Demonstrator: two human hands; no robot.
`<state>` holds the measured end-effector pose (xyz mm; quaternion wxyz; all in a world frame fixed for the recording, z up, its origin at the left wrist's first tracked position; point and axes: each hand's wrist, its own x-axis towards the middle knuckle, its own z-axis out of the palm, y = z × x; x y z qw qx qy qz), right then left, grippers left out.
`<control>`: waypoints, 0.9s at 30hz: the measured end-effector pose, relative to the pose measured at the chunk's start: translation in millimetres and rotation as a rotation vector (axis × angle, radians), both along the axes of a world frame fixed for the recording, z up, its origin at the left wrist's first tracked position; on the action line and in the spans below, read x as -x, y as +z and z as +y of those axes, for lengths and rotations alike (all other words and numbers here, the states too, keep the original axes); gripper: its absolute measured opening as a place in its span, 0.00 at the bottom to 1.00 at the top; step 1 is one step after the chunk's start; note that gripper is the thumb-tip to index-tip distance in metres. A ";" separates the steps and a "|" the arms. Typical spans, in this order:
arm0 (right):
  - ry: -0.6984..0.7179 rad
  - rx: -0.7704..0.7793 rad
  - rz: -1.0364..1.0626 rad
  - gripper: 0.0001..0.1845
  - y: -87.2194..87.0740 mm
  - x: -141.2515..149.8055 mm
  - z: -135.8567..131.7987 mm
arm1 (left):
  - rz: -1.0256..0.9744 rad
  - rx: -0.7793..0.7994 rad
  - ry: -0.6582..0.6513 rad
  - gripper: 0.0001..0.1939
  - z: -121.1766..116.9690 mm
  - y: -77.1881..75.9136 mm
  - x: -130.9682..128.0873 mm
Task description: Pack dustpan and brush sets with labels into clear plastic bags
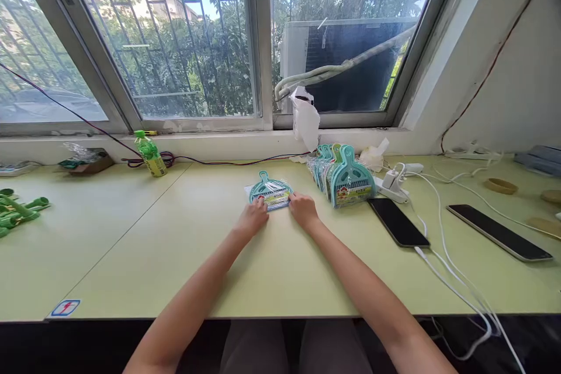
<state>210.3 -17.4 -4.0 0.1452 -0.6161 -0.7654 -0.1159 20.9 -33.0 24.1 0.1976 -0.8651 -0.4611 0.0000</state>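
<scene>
A teal mini dustpan and brush set [272, 191] in a clear plastic bag lies on the yellow-green table [193, 269], its handle pointing away from me. My left hand [253, 216] pinches the bag's near left corner. At its right edge, the fingers of my right hand [302, 209] are closed on the bag. A printed label shows across the set's front. Just right of my right hand stands a row of similar bagged dustpan sets [346, 175], packed closely one behind another.
Right of the row are a power strip [392, 187], a phone [398, 222], a tablet [499, 232] and white cables [442, 234]. At left are a green-capped bottle [150, 155], a small box [85, 163] and green plastic pieces [20, 210]. Windows [197, 41] rise behind.
</scene>
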 end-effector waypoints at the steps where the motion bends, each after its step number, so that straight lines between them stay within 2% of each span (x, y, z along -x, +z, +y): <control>1: -0.002 0.001 0.007 0.13 0.3 -0.1 -0.4 | -0.007 -0.039 -0.025 0.13 1.6 -3.2 0.4; 4: -0.006 0.001 0.015 0.14 2.2 -0.1 -2.4 | -0.055 -0.143 -0.115 0.15 5.4 -12.4 -1.7; 6: 0.000 0.001 0.019 0.14 3.7 -0.2 -4.0 | -0.112 -0.150 -0.174 0.17 7.6 -17.6 -4.1; 12: 0.012 -0.011 0.032 0.13 3.6 -1.6 -4.6 | -0.359 0.067 -0.319 0.19 17.2 -26.8 -2.1; 17: 0.049 -0.047 0.081 0.13 -1.2 -2.5 -2.1 | -0.518 0.163 -0.361 0.19 31.1 -34.8 3.7; 19: 0.080 -0.125 0.117 0.14 -0.4 -2.9 -3.1 | -0.571 0.173 -0.358 0.20 37.5 -38.8 5.5; 22: 0.072 -0.339 0.143 0.18 6.0 -6.6 -7.2 | -0.602 0.172 -0.305 0.21 45.7 -42.1 9.4; 24: -0.003 -0.468 0.154 0.22 12.2 -13.6 -9.7 | -0.580 0.180 -0.259 0.22 49.6 -41.5 13.6; 27: -0.222 -0.589 0.231 0.28 18.4 -32.4 -8.8 | -0.543 0.191 -0.211 0.24 55.0 -38.2 23.1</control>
